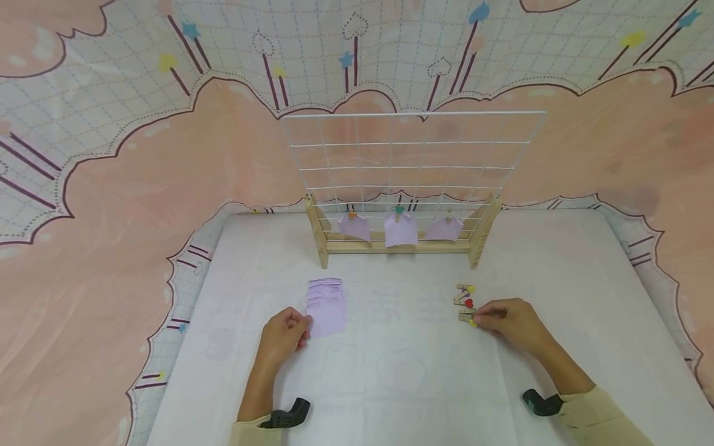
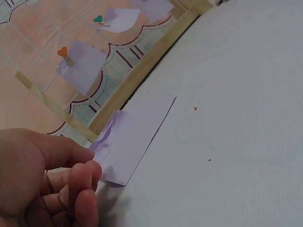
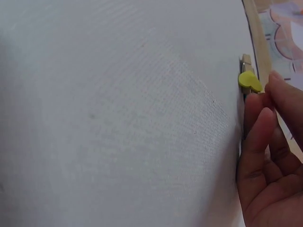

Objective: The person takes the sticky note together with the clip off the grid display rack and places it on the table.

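On the left of the white table, my left hand pinches the left edge of a purple paper slip between thumb and curled fingers. It belongs to a fanned pile of purple slips. To the right, my right hand has thumb and fingertips at the near end of a small wooden clothespin with a yellow heart, pinching it. Just beyond lies another clothespin, with a red heart, and past that one with a yellow ornament. Fingers partly hide the held clothespin's end.
A white wire grid on a wooden stand stands at the back. Three purple slips hang on it by clothespins, one with an orange heart and one with a green heart. Patterned cloth surrounds the white table.
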Tool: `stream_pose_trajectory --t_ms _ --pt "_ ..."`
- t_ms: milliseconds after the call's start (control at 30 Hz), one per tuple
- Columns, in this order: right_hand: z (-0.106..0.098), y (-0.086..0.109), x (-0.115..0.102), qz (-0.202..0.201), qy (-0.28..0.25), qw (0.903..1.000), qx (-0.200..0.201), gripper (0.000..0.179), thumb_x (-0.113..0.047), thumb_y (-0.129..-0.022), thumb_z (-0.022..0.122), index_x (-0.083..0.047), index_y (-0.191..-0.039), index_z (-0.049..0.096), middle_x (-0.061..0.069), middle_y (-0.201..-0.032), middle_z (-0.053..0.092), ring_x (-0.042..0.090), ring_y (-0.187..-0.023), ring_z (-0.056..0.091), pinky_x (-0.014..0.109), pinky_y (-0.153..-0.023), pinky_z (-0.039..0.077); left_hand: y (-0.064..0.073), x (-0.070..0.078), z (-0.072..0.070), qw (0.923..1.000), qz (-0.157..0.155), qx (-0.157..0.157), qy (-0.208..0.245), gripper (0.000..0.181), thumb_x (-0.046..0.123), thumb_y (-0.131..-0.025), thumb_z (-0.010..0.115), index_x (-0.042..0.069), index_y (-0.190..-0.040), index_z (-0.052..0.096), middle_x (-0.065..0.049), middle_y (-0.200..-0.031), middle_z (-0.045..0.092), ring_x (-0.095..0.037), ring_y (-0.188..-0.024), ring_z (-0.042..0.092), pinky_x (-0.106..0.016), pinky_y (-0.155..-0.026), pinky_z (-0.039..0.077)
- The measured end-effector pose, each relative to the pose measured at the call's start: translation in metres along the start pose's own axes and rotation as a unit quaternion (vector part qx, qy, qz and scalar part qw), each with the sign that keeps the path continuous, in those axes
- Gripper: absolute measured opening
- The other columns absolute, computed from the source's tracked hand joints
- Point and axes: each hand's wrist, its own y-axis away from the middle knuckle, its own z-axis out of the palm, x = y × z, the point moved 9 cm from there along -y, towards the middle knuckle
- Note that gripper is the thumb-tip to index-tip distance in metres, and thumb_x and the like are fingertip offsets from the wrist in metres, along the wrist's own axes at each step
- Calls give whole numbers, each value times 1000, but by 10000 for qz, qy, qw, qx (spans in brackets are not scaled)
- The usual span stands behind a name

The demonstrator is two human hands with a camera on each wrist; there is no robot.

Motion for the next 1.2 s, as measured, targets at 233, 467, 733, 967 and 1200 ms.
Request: stream_pose_trajectory --t_ms 233,467,733,967,1200 --pt "-6 -3 -5 10 -150 9998 157 25 -39 -90 78 -16 -101 80 -1 -95 76 15 -88 60 23 -70 51 2 14 1 9996 199 161 135 22 23 -98 68 6 -86 61 -2 -63 61 -16 -54 56 -24 -51 49" --pt "-5 -16 -25 -456 -459 9976 248 25 -34 -91 78 -13 -104 79 4 -103 78 8 -88 65 22 -70 54 -2 45 5 9978 502 183 384 21 27 -100 65 7 -94 63 -6 -69 63 -17 -59 57 -24 -51 47" --pt "6 -43 -74 -889 -996 9910 64 30 -32 -95 74 -6 -108 76 16 -93 75 26 -76 68 28 -59 56 -18 88 10 9940 937 222 524 18 28 -102 63 11 -106 67 -14 -82 69 -17 -63 62 -24 -60 54" --pt "10 -64 -138 -1733 -849 9803 429 27 -27 -95 74 -7 -113 74 9 -92 75 20 -72 70 25 -59 52 -30 130 9 9873 1361 219 795 25 30 -102 62 12 -120 65 -19 -96 70 -20 -66 65 -33 -66 59" --pt "13 -81 -196 -2415 -518 9649 890 25 -23 -92 78 -9 -113 75 4 -88 75 13 -63 66 27 -52 49 -43 159 10 9814 1573 344 1042 36 23 -101 62 9 -134 61 -18 -101 69 -33 -72 69 -38 -69 61"
